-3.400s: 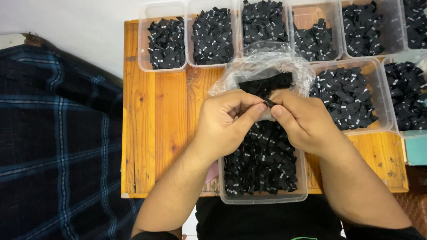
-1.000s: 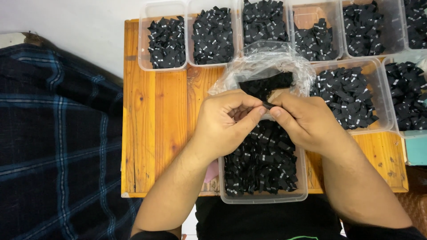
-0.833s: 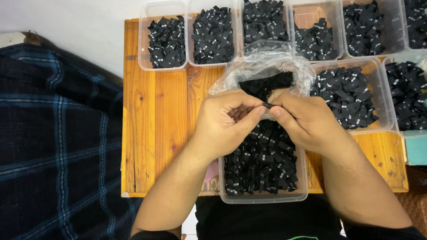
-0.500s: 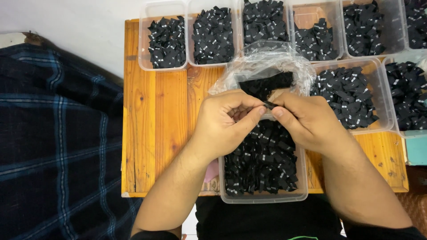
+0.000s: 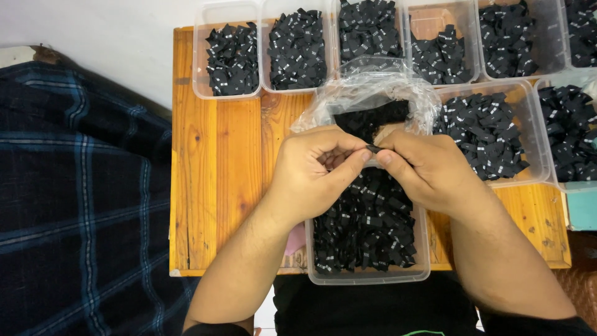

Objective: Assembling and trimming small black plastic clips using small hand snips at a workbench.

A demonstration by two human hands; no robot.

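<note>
My left hand (image 5: 314, 171) and my right hand (image 5: 426, 168) meet over a clear plastic tub (image 5: 367, 277) full of small black fabric labels (image 5: 367, 230). Both pinch one small black label (image 5: 373, 149) between thumb and forefinger tips. Just beyond my hands lies a crumpled clear plastic bag (image 5: 367, 93) with more black labels inside. The tub stands at the near edge of a wooden table (image 5: 214, 186).
Several clear tubs of black labels line the far edge, such as the leftmost tub (image 5: 227, 59), and another larger tub (image 5: 488, 134) stands to the right. Dark plaid cloth (image 5: 74, 205) covers the area left of the table. A teal object (image 5: 581, 208) lies at the right edge.
Hardly anything differs; my fingertips have shifted slightly on the small label while both hands stay over the tub.
</note>
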